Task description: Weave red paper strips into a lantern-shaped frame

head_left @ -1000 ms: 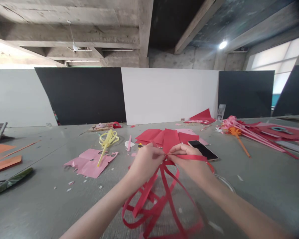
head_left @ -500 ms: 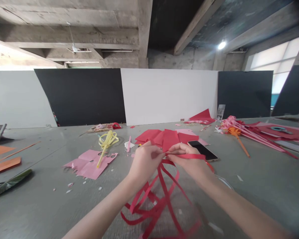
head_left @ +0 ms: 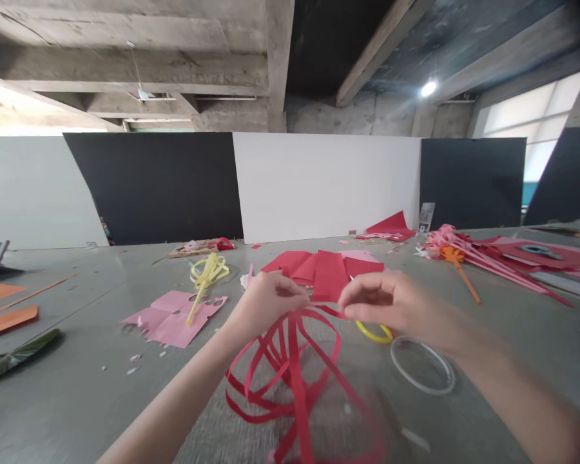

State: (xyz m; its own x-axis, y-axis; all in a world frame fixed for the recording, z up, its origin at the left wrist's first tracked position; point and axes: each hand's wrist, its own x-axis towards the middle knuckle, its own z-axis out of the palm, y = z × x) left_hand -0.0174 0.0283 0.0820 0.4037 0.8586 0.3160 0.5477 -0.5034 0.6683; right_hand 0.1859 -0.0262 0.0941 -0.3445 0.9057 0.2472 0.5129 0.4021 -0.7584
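Observation:
A bundle of looped red paper strips (head_left: 294, 367) hangs over the grey table, its top pinched by my left hand (head_left: 273, 296). My right hand (head_left: 381, 296) is just to the right, fingers curled and closed at the end of a red strip that runs toward the bundle. Red folded paper (head_left: 329, 270) lies behind both hands. Under and beside my right hand are a yellow ring (head_left: 374, 332) and a clear tape roll (head_left: 423, 365). The lower loops are blurred.
Pink cut paper (head_left: 174, 317) with a yellow paper-strip piece (head_left: 207, 274) lies left. Orange paper (head_left: 9, 322) and a green leaf-patterned item (head_left: 22, 356) are far left. Pink strips (head_left: 483, 258), an orange piece (head_left: 457, 258) and scissors (head_left: 541, 251) lie right.
My right hand has moved slightly right, away from my left hand, and now covers the phone. The yellow ring and more of the tape roll show. My left hand and the bundle have shifted left.

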